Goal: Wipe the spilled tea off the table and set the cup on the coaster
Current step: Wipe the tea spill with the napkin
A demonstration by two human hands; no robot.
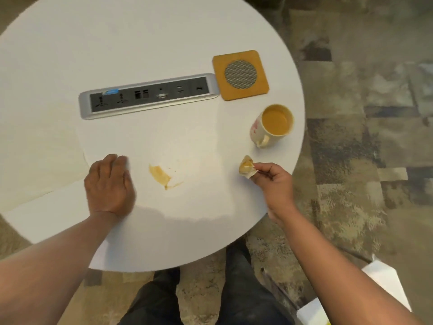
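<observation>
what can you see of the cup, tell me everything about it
The cup is a cream mug, ceramic by its look, with a faint pink pattern on its side and a handle turned toward the person. It stands upright on the white round table, near the table's right edge, nearly full of orange-brown tea. It sits apart from the coaster, just short of it. Neither hand touches it; the right hand is nearest, holding a stained tissue.

Office: table (70, 55) with built-in socket panel (150, 96)
</observation>
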